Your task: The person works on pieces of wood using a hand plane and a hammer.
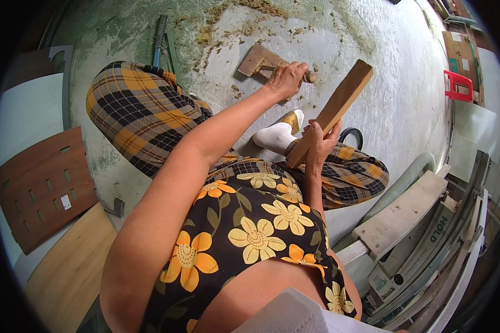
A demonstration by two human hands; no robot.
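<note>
My left hand, fingers curled, is closed around the narrow part of a brown wooden piece low over the concrete floor. This piece has a broad, rough block at its left end, and a stubby end pokes out past my fingers on the right. In my right hand is a long, squared wooden bar, gripped near its lower end and slanting up to the right. The bar's lower end is close to my lap. A white sock with a yellow sole patch shows between the two hands.
Brown crumbs are scattered over the floor. A long tool with a blue section lies beyond my left knee. Slotted brown board and other panels stand at left. At right are a black ring, grey hose, stacked boards and red stool.
</note>
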